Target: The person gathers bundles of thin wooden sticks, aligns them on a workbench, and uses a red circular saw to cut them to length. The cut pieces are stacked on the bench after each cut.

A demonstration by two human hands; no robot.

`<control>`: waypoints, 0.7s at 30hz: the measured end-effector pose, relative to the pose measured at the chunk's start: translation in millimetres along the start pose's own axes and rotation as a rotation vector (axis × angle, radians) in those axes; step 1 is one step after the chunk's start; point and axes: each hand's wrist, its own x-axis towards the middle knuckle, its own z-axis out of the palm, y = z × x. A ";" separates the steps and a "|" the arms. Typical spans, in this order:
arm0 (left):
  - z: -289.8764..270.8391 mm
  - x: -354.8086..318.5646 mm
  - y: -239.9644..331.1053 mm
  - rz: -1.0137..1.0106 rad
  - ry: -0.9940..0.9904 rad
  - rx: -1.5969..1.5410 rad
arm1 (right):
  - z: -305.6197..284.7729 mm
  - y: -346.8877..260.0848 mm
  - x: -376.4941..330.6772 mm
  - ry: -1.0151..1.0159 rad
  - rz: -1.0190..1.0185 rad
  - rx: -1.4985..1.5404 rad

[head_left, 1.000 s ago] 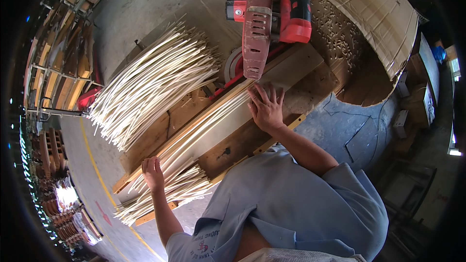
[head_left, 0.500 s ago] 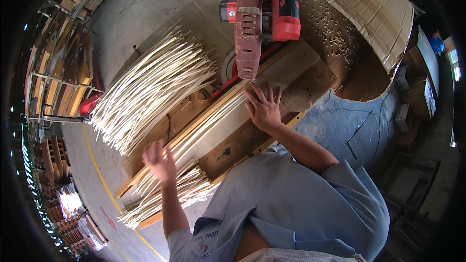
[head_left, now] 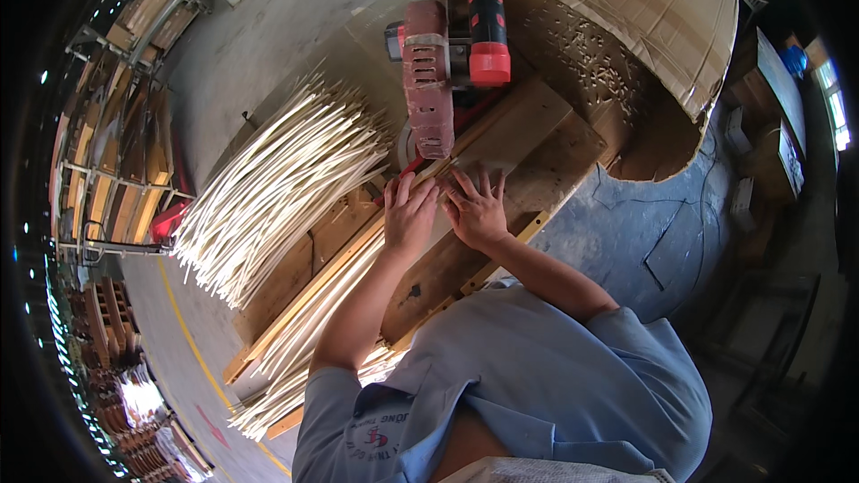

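Note:
A red and black miter saw (head_left: 429, 80) stands at the far side of a wooden work board, its blade guard above the wooden fence. Thin pale wooden sticks (head_left: 327, 291) lie lengthwise along the fence, running toward the saw. My left hand (head_left: 412, 215) lies over their far ends just below the guard, fingers stretched forward. Right beside it, my right hand (head_left: 476, 210) rests with fingers spread at the stick ends. Both palms face down, and what is under the fingertips is hidden.
A large pile of pale sticks (head_left: 286, 188) lies left of the fence. Behind the saw, a cardboard box (head_left: 662, 27) holds scattered short offcuts (head_left: 595, 58). Racks of boards (head_left: 121, 152) stand at far left. A cable (head_left: 653, 201) crosses the floor on the right.
My left hand has moved right and away from me along the sticks, coming beside my right hand. The right hand is slightly lower in the picture. The view has shifted a little.

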 end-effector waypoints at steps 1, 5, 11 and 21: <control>2.8 -1.2 0.9 0.005 -0.004 0.007 | -0.1 -0.1 -1.3 -0.003 0.002 0.003; 10.1 -5.2 3.4 -0.013 -0.015 0.017 | 0.7 1.3 -2.8 -0.013 -0.001 0.001; 18.2 -10.4 7.6 -0.047 0.009 0.037 | -2.4 3.4 -2.8 -0.085 -0.013 -0.014; 16.3 -4.1 9.5 -0.076 -0.124 0.072 | -3.2 64.1 67.8 -0.338 0.447 0.422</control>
